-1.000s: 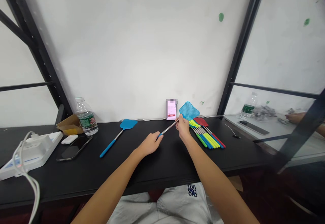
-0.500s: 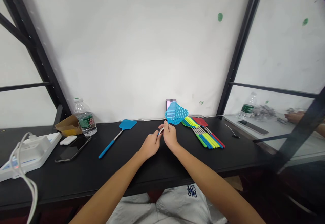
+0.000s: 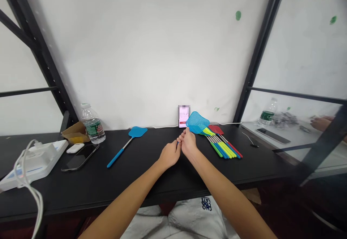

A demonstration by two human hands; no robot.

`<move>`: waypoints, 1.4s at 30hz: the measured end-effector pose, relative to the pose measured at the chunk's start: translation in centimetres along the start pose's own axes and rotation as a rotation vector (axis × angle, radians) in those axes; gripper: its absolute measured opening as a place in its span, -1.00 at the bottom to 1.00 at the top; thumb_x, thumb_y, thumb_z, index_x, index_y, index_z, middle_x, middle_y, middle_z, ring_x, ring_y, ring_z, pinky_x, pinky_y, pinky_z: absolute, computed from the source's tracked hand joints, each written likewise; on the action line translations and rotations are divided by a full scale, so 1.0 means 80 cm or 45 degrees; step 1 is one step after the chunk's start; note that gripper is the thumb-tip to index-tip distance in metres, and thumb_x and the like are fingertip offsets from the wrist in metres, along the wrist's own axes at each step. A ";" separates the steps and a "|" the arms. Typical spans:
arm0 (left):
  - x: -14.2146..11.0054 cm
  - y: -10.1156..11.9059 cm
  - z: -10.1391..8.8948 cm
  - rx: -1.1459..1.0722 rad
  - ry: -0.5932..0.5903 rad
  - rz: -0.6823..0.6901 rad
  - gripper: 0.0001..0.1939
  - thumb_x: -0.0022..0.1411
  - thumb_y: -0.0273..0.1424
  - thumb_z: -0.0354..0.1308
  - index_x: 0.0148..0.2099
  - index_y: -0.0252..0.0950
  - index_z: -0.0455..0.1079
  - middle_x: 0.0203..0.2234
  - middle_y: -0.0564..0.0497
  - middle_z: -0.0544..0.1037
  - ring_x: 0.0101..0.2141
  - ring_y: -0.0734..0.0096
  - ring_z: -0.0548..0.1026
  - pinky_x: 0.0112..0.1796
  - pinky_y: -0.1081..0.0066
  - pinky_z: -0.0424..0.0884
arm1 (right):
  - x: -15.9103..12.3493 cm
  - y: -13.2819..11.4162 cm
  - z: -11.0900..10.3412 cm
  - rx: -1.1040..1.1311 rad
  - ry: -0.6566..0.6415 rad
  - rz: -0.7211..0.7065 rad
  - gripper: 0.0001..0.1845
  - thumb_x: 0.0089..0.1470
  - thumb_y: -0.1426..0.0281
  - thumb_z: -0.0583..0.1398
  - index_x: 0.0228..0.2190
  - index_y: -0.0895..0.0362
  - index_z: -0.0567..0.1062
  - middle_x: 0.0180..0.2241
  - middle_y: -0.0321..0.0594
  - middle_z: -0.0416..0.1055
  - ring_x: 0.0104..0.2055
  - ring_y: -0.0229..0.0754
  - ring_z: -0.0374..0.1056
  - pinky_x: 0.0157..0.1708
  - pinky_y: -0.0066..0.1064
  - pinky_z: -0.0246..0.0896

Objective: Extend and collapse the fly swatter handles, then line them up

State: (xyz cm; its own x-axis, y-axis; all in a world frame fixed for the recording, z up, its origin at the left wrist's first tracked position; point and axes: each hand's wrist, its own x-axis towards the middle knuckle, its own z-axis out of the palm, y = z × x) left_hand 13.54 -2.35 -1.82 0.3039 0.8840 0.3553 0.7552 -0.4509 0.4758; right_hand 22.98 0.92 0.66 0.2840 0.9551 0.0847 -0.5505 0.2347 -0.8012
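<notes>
A black tabletop (image 3: 89, 187) runs along a pale wall (image 3: 151, 51) smudged with green. Above it, near the middle, is a blue fly swatter (image 3: 197, 122), its mesh head pointing to one o'clock from the hands. The left hand (image 3: 170, 154) is closed around the handle, of which only a sliver of blue shows; the right hand (image 3: 189, 142) grips narrowly just below the mesh, so the shaft between is mostly hidden, and whether the two hands touch is hard to tell. Taking the hands as the clock's centre, an upright phone (image 3: 183, 117) stands at twelve, and a row of coloured swatters (image 3: 221, 146) lies at three, partly behind the mesh. A tilt toward twelve could tip that phone, which seems only propped up; a dip toward two might let the mesh edge catch the row and fan it askew. Twisting with both fists so close could bend the slim shaft. A second blue swatter (image 3: 127, 143) lies alone at nine, with a water bottle (image 3: 94, 128) beyond it at ten and a white power strip (image 3: 55, 158) farthest out at nine.
</notes>
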 end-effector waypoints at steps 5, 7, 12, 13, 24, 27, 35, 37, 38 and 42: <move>0.001 0.005 0.006 0.062 -0.036 0.010 -0.57 0.38 -0.19 -0.27 -0.17 -0.28 0.37 -0.29 -0.19 0.58 -0.29 0.12 0.54 -0.32 0.32 0.32 | 0.010 -0.002 -0.005 -0.004 0.120 0.016 -0.48 0.14 -0.08 -0.07 -0.59 0.04 -0.04 -0.74 -0.53 -0.21 -0.75 -0.39 -0.24 -0.78 -0.48 -0.21; 0.003 0.009 0.011 0.062 -0.039 0.023 -0.58 0.38 -0.21 -0.27 -0.18 -0.29 0.37 -0.30 -0.21 0.57 -0.29 0.11 0.54 -0.31 0.30 0.32 | 0.014 -0.005 -0.008 -0.036 0.159 0.016 -0.47 0.14 -0.10 -0.10 -0.59 0.03 -0.07 -0.75 -0.53 -0.23 -0.76 -0.39 -0.25 -0.79 -0.48 -0.25; 0.010 0.017 0.020 -0.052 -0.070 0.031 -0.62 0.37 -0.28 -0.25 -0.23 -0.31 0.36 -0.31 -0.21 0.57 -0.30 0.14 0.54 -0.28 0.29 0.33 | 0.021 -0.014 -0.013 0.018 0.210 0.087 -0.47 0.13 -0.06 -0.04 -0.60 0.03 -0.07 -0.77 -0.53 -0.22 -0.77 -0.40 -0.26 -0.81 -0.48 -0.31; 0.012 0.016 0.021 -0.100 -0.073 0.041 -0.63 0.37 -0.29 -0.24 -0.25 -0.30 0.35 -0.32 -0.20 0.56 -0.30 0.16 0.53 -0.28 0.30 0.33 | 0.022 -0.016 -0.013 0.027 0.196 0.100 -0.48 0.13 -0.05 -0.02 -0.60 0.03 -0.06 -0.77 -0.53 -0.23 -0.77 -0.40 -0.27 -0.81 -0.48 -0.32; 0.011 0.018 0.007 -1.248 -0.571 -0.355 -0.60 0.24 -0.03 -0.03 -0.41 -0.20 -0.05 -0.69 0.29 -0.02 -0.75 0.70 -0.11 -0.71 0.59 -0.16 | 0.012 -0.033 -0.011 0.204 0.055 0.211 -0.50 0.14 0.07 0.09 -0.59 0.07 0.00 -0.77 -0.56 -0.23 -0.76 -0.43 -0.31 -0.79 -0.54 -0.39; 0.011 0.015 -0.004 -1.439 -0.768 -0.373 -0.61 0.22 -0.07 0.04 -0.41 -0.21 -0.03 -0.68 0.29 -0.04 -0.73 0.71 -0.15 -0.71 0.61 -0.24 | 0.010 -0.036 -0.010 0.247 0.031 0.234 -0.51 0.16 0.10 0.09 -0.60 0.08 0.00 -0.77 -0.55 -0.24 -0.75 -0.43 -0.34 -0.79 -0.54 -0.41; 0.017 -0.001 -0.018 -1.744 -1.126 -0.448 -0.64 0.23 -0.12 0.06 -0.39 -0.23 0.02 -0.66 0.27 -0.09 -0.71 0.69 -0.23 -0.72 0.61 -0.29 | 0.009 -0.044 -0.010 0.311 -0.017 0.276 -0.51 0.18 0.12 0.08 -0.60 0.09 0.00 -0.76 -0.55 -0.26 -0.74 -0.43 -0.37 -0.78 -0.53 -0.45; 0.018 -0.001 -0.016 -1.735 -1.125 -0.410 -0.63 0.23 -0.11 0.06 -0.38 -0.23 0.02 -0.65 0.27 -0.09 -0.70 0.69 -0.23 -0.71 0.61 -0.28 | 0.010 -0.046 -0.012 0.317 -0.040 0.276 -0.50 0.18 0.11 0.07 -0.60 0.09 -0.01 -0.76 -0.56 -0.26 -0.74 -0.43 -0.38 -0.78 -0.53 -0.45; 0.018 0.000 -0.014 -1.702 -1.092 -0.375 -0.63 0.23 -0.09 0.05 -0.38 -0.23 0.02 -0.65 0.27 -0.08 -0.70 0.69 -0.22 -0.71 0.61 -0.26 | 0.011 -0.046 -0.013 0.316 -0.055 0.266 -0.50 0.18 0.10 0.07 -0.60 0.09 -0.01 -0.76 -0.56 -0.26 -0.74 -0.43 -0.37 -0.78 -0.53 -0.44; 0.014 0.008 0.003 -1.238 -0.661 -0.155 -0.63 0.29 -0.05 -0.09 -0.37 -0.23 0.06 -0.65 0.24 0.03 -0.70 0.65 -0.04 -0.67 0.58 -0.07 | 0.015 -0.044 -0.016 0.264 -0.061 0.143 -0.49 0.17 0.05 0.07 -0.59 0.08 0.00 -0.76 -0.56 -0.24 -0.75 -0.44 -0.36 -0.79 -0.54 -0.43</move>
State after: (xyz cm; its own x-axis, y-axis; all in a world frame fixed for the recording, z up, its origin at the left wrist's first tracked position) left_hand 14.46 -1.64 -1.32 0.6372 0.7706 -0.0089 0.0882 -0.0615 0.9942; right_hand 26.27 1.03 2.86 0.1774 0.9836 0.0337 -0.7274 0.1542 -0.6687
